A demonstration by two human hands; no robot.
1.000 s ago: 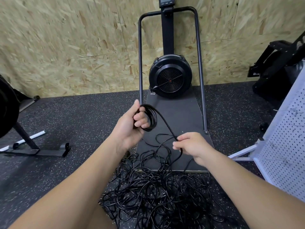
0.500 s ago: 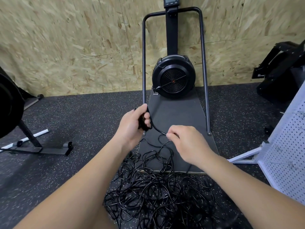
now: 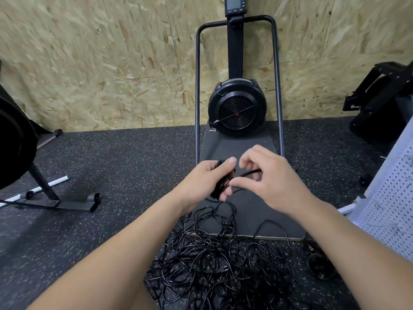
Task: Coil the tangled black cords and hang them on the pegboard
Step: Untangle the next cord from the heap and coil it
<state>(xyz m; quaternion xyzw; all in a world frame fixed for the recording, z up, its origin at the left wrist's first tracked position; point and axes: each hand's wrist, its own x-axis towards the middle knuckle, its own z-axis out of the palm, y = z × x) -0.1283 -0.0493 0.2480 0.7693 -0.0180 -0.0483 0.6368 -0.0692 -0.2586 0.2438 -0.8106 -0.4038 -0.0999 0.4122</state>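
A big tangle of black cords [image 3: 214,262] lies on the speckled floor between my forearms. My left hand [image 3: 210,180] grips a small coil of black cord [image 3: 222,185], thumb on top. My right hand [image 3: 272,182] is right beside it and pinches the cord's running strand [image 3: 250,173] between thumb and forefinger, laying it against the coil. From the coil a strand drops to the tangle. A white pegboard [image 3: 393,198] stands at the right edge. A small coiled black cord [image 3: 319,265] lies on the floor near the pegboard's foot.
A black fan-wheel exercise machine [image 3: 237,107] with a grey platform [image 3: 252,211] stands straight ahead against the chipboard wall. Another machine's black stand [image 3: 47,193] sits on the left floor. Dark equipment [image 3: 380,101] fills the right rear corner.
My right hand has come up and in from the lower right, bringing the strand to the coil. My left hand has stayed closed round the coil, which now looks flattened in its grip.
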